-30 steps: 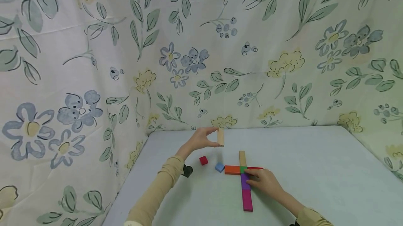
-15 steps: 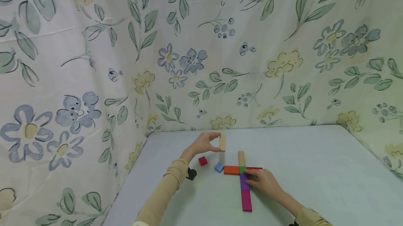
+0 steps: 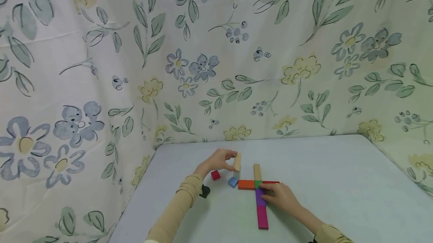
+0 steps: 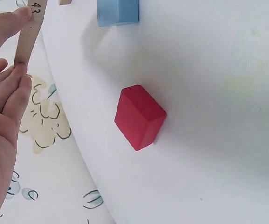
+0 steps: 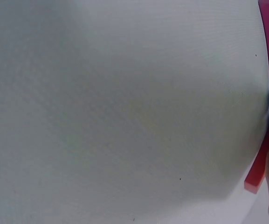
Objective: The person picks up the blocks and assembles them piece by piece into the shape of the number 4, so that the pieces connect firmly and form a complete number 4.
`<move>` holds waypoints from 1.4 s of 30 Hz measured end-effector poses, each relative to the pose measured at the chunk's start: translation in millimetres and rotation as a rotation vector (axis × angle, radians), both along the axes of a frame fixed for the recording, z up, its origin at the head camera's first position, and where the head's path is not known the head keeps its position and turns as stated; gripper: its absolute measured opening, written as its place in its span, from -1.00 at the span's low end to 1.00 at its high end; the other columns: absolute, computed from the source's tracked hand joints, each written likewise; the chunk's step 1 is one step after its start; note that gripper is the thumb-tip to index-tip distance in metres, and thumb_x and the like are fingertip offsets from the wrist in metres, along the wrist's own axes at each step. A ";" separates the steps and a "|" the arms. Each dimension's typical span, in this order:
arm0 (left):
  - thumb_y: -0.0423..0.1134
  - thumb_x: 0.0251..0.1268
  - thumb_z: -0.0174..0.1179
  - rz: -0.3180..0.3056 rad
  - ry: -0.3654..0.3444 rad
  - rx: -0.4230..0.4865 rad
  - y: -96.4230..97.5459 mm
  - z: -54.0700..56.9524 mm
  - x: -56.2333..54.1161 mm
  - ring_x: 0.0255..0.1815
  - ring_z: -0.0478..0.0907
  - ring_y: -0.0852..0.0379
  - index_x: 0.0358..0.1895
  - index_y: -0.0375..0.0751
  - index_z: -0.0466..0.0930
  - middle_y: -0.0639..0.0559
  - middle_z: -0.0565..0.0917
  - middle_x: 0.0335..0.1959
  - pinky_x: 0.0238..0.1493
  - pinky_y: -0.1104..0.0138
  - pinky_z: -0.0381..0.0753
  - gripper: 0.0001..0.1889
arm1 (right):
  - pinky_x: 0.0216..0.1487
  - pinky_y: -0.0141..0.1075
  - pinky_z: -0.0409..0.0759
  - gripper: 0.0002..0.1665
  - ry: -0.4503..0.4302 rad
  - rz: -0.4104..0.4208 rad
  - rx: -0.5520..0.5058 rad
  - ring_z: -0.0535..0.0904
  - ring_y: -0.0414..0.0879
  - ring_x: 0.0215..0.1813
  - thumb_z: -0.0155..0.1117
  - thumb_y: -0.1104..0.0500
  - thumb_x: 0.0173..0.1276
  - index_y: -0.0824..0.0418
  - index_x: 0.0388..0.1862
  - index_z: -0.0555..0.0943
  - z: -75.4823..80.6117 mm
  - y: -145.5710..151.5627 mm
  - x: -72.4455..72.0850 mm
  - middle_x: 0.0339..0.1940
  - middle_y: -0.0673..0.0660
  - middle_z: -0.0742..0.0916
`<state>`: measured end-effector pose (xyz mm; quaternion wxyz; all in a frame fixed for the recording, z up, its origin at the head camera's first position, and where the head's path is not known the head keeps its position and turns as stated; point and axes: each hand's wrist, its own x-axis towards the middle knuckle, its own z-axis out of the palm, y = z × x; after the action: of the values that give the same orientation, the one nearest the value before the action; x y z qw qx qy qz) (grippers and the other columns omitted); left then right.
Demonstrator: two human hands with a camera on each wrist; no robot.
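Note:
My left hand point(image 3: 218, 160) pinches a plain wooden block point(image 3: 237, 162) between thumb and fingers, held up over the far part of the table. In the left wrist view, printed digits show on that block point(image 4: 31, 35). My right hand point(image 3: 280, 196) reaches in from the right, its fingertips touching a cross of coloured blocks near its green centre block point(image 3: 258, 184) and purple block point(image 3: 260, 196). A magenta block point(image 3: 262, 217) continues the near arm. Orange point(image 3: 246, 185) lies left, a red strip point(image 3: 272, 182) right, partly behind the hand, and a wooden block point(image 3: 258, 172) at the far end.
Left of the cross, a blue block point(image 3: 232, 181) lies close to the orange one. A loose red block point(image 3: 215, 175) lies farther left, below my left hand. The white table point(image 3: 324, 167) meets a floral cloth point(image 3: 257, 55) at its back and left side.
My left hand has lowered the wooden block toward the table, and the block now tilts slightly. My right hand stays at the cross. The head view has shifted a little.

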<state>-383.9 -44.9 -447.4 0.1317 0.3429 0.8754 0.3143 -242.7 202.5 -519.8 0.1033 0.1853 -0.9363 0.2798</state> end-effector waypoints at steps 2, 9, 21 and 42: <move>-0.28 0.02 0.42 -0.001 -0.015 -0.007 0.6 -2.2 0.8 0.26 0.48 -0.01 0.31 -0.24 0.38 -0.10 0.49 0.29 0.22 0.26 0.48 -0.30 | -0.12 -0.16 0.63 -0.58 -0.003 -0.006 0.000 0.70 0.01 -0.07 0.44 0.11 0.09 0.21 -0.04 0.70 -0.4 -0.7 -0.3 -0.11 0.14 0.77; -0.24 0.01 0.43 -0.016 0.001 -0.049 1.6 -12.2 -0.1 0.23 0.51 0.01 0.29 -0.22 0.41 -0.06 0.51 0.28 0.18 0.30 0.51 -0.31 | -0.14 -0.18 0.64 -0.58 -0.001 0.001 0.010 0.70 0.02 -0.08 0.44 0.11 0.09 0.21 -0.05 0.70 -1.2 -2.4 -0.1 -0.12 0.14 0.77; -0.24 0.00 0.44 -0.048 0.033 -0.122 6.9 -17.6 -2.3 0.23 0.51 0.03 0.29 -0.20 0.42 -0.04 0.51 0.27 0.17 0.33 0.50 -0.30 | -0.12 -0.16 0.63 -0.58 -0.016 0.008 0.010 0.70 0.00 -0.07 0.44 0.11 0.10 0.21 -0.03 0.69 -0.6 -3.1 -0.5 -0.10 0.13 0.77; -0.25 0.00 0.43 -0.025 0.030 -0.182 12.4 -29.9 -6.5 0.22 0.52 0.08 0.27 -0.19 0.44 -0.02 0.52 0.26 0.20 0.33 0.48 -0.33 | -0.13 -0.18 0.64 -0.57 -0.017 0.000 0.004 0.70 0.00 -0.07 0.43 0.10 0.11 0.19 -0.02 0.69 0.1 -0.5 -0.9 -0.09 0.13 0.77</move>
<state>-390.4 -32.5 -477.3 0.1529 0.3452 0.8978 0.2267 -243.6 202.0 -519.6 0.0950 0.1834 -0.9377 0.2794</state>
